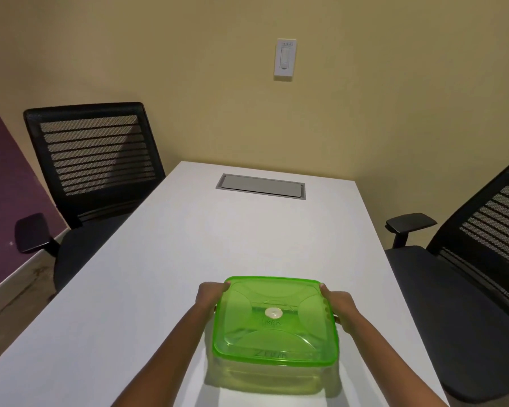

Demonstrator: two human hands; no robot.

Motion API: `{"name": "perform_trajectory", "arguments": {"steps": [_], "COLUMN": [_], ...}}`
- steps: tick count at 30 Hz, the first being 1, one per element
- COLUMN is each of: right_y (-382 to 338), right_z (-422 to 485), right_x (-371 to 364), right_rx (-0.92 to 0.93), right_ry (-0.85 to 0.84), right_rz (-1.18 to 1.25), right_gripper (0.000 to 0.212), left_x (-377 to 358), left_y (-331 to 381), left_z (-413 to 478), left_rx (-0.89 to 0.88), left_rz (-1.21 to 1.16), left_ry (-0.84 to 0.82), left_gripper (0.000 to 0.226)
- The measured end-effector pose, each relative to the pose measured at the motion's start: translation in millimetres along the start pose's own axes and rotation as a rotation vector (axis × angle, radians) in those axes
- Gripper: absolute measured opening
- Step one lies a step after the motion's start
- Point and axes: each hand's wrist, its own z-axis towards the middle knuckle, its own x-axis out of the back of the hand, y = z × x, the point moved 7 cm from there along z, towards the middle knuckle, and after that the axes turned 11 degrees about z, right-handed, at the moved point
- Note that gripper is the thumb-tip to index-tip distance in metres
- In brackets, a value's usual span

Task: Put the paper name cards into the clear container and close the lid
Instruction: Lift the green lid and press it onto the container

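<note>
The clear container (272, 377) sits on the white table (165, 259) near its front edge, green lid (275, 321) on top, squarish, with no clear long axis. Cards show faintly through the lid, lettering facing the person. It lies between the hands: left hand (210, 296) and right hand (338, 304) each press a lid edge, equally near. Whether it has fully snapped shut, I can't tell.
</note>
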Motion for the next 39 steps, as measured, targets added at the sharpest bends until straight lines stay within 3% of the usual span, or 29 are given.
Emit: {"name": "perform_trajectory", "arguments": {"steps": [5,8,10,13,18,23,32,36,39], "right_y": [-4.1,-3.9,-5.8,-8.6,-10.9,-13.0,-5.3,-13.7,-18.3], "right_z": [14.7,19.5,22.5,25.9,24.1,22.1,24.8,10.2,-4.0], "right_x": [-2.5,-3.4,-4.7,-7.2,-8.3,-11.6,-6.5,-8.5,-10.7], "right_rx": [-0.034,-0.068,-0.085,-0.083,-0.031,-0.053,-0.027,0.034,0.126], "right_ry": [0.024,0.036,0.037,0.040,0.073,0.007,0.096,0.110,0.142], "right_rz": [0.027,0.036,0.038,0.009,-0.118,-0.151,-0.110,-0.229,-0.351], "right_gripper": [0.037,0.038,0.037,0.038,0.045,0.033,0.046,0.036,0.034], "left_x": [-5.6,-6.9,-8.0,-10.0,-10.4,-11.3,-9.0,-8.3,-6.6], "left_y": [6.0,9.5,10.7,8.7,8.4,6.3,1.4,11.2,19.0], "left_z": [3.4,2.0,1.3,7.3,11.6,19.0,30.1,17.2,-1.2], "left_rx": [0.007,0.017,0.033,0.039,0.032,0.074,0.062,-0.040,-0.173], "left_rz": [0.006,0.010,0.012,0.002,0.008,0.001,0.038,0.221,0.477], "left_ry": [-0.029,-0.036,-0.053,-0.065,-0.053,-0.043,-0.009,0.039,0.136], "left_gripper": [0.034,0.026,0.004,0.026,0.012,0.031,0.030,0.017,0.033]}}
